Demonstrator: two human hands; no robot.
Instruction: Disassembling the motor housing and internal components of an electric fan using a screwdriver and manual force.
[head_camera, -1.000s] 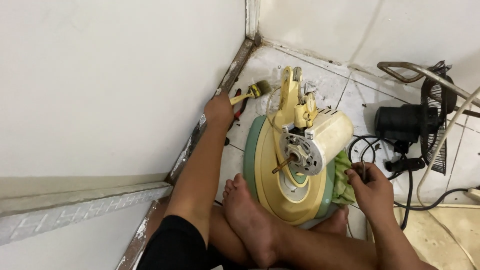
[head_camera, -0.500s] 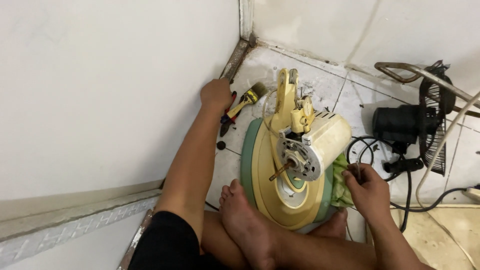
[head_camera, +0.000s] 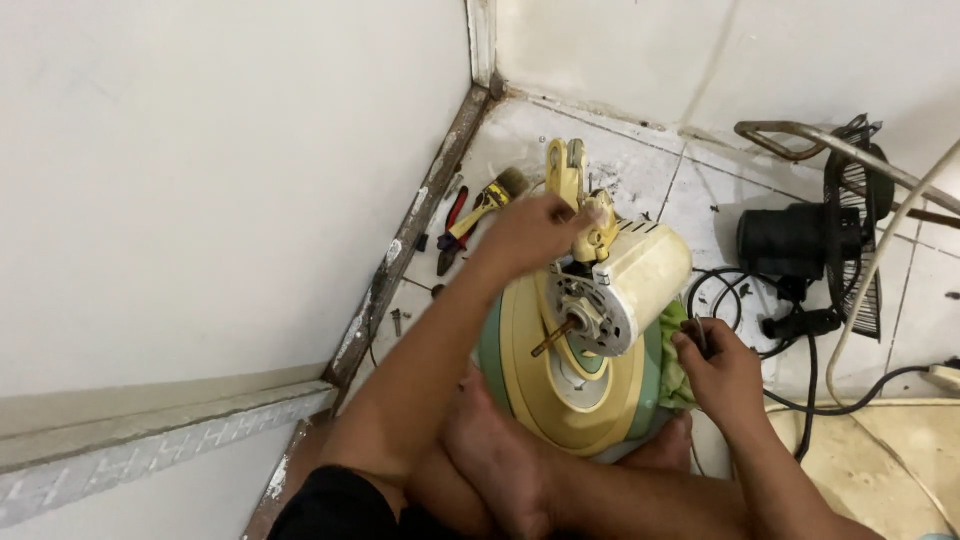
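Observation:
An old cream and yellow fan motor (head_camera: 632, 283) with a bare shaft (head_camera: 551, 340) stands on its round yellow-green base (head_camera: 556, 395) between my legs. My left hand (head_camera: 530, 235) is at the top of the motor, its fingers closed on the yellow neck bracket (head_camera: 566, 170); the hand is blurred. To the right of the base, my right hand (head_camera: 722, 372) rests by a green cloth (head_camera: 673, 350) and pinches a small dark tool (head_camera: 696, 334). My bare foot (head_camera: 497, 462) lies against the front of the base.
A yellow-handled paintbrush (head_camera: 489, 198) and red-handled pliers (head_camera: 452, 229) lie on the tiled floor by the wall edge (head_camera: 400, 260). A black fan with its wire guard (head_camera: 812, 240) and black cables (head_camera: 800, 400) lie at the right. White walls close the corner.
My left hand laid the paintbrush down on the floor by the wall and moved right onto the top of the motor. The right hand stayed beside the base.

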